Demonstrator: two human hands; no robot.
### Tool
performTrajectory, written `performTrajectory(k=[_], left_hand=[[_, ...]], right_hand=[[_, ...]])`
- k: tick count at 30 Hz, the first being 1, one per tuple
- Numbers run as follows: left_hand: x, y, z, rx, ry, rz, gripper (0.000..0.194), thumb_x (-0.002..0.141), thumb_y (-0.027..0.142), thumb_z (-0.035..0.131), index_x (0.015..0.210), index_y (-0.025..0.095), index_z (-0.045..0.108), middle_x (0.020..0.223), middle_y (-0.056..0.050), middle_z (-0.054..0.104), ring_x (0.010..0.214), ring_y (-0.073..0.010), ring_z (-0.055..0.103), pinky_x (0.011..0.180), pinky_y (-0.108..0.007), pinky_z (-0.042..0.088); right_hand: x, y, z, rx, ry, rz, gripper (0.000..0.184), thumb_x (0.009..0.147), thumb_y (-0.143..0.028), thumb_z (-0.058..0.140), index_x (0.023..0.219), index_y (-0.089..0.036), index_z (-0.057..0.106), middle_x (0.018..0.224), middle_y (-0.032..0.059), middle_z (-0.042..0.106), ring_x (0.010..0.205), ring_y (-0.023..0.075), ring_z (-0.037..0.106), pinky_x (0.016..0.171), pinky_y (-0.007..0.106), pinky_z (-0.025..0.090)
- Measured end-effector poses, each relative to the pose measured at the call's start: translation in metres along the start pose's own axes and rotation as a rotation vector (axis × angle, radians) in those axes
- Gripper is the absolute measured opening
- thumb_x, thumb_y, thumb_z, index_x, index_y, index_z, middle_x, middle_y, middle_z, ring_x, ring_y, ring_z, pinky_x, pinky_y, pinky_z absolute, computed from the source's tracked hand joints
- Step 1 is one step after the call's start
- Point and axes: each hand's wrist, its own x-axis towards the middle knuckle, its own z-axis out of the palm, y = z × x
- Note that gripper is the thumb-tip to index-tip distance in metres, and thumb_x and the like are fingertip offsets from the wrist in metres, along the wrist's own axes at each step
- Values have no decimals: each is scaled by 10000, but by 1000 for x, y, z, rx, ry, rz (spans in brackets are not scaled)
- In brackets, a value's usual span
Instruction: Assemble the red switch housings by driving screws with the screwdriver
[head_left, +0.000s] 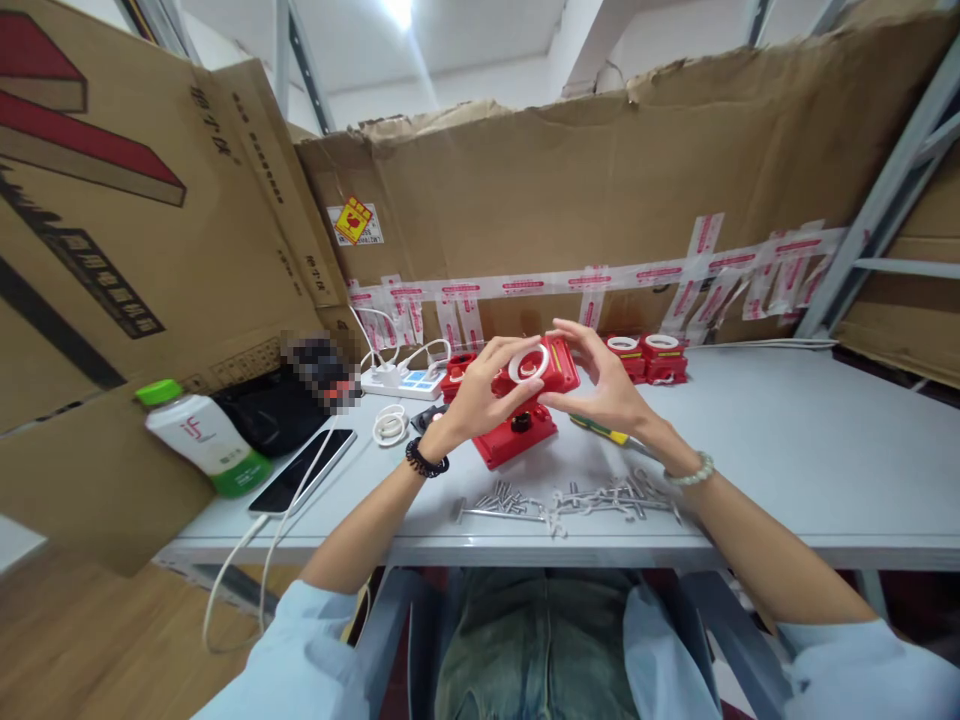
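Observation:
Above the table I hold a red plastic housing (561, 366) with a white ring on its face. My left hand (486, 395) grips its left side, the thumb lying near the ring. On the right end, the fingers and thumb of my right hand (606, 385) close round the upper and lower edges. Under my hands a red housing part (517, 440) with a black knob rests on the table. Loose screws (502, 497) and longer metal rods with white loops (622, 495) lie in front. A yellow-green screwdriver (600, 430) is partly hidden by my right wrist.
Red housings with white rings (664, 365) stand behind my right hand. To the left are a power strip (420, 383), a coiled white cable (390, 425), a phone (304, 475) and a tilted bottle (202, 440). Cardboard (525, 210) walls the table's back.

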Motion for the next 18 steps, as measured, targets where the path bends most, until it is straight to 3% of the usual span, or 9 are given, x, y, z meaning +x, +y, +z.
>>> performTrajectory(k=[4, 7, 10, 13, 18], left_hand=[[-8, 1, -2, -209, 52, -76, 443, 946, 417, 514, 1346, 235, 457, 1283, -126, 535, 1158, -231, 557, 921, -371, 511], [-11, 4, -2, -124, 46, -31, 440, 968, 431, 452, 1364, 239, 433, 1277, -125, 520, 1160, -236, 536, 919, -377, 497], [-12, 7, -3, 53, 46, 77, 430, 976, 447, 420, 1326, 202, 467, 1207, -124, 519, 1117, -238, 519, 939, -399, 462], [-12, 6, -2, 94, 67, 109, 430, 996, 469, 332, 1268, 167, 471, 1112, -121, 512, 1049, -233, 516, 897, -398, 460], [-13, 4, 4, 37, 87, 66, 441, 1000, 503, 280, 1248, 176, 441, 1108, -120, 498, 1036, -228, 515, 861, -386, 456]], right_hand=[[1, -3, 6, 297, -81, 99, 809, 665, -496, 804, 1355, -249, 462, 1351, 116, 571, 1205, 255, 581, 1025, 434, 484], [2, -3, 8, 392, -126, 149, 676, 695, -549, 764, 1250, -217, 565, 1202, 103, 668, 1093, 251, 642, 952, 423, 523], [1, -2, 9, 420, -199, 213, 562, 773, -606, 663, 1141, -182, 636, 1071, 92, 714, 987, 240, 678, 864, 388, 551], [0, -1, 13, 431, -246, 248, 585, 799, -663, 589, 1069, -150, 662, 985, 88, 724, 887, 223, 691, 791, 358, 562], [-2, -4, 17, 353, -164, 182, 587, 768, -616, 657, 1137, -161, 627, 1071, 95, 713, 917, 224, 689, 800, 357, 564]])
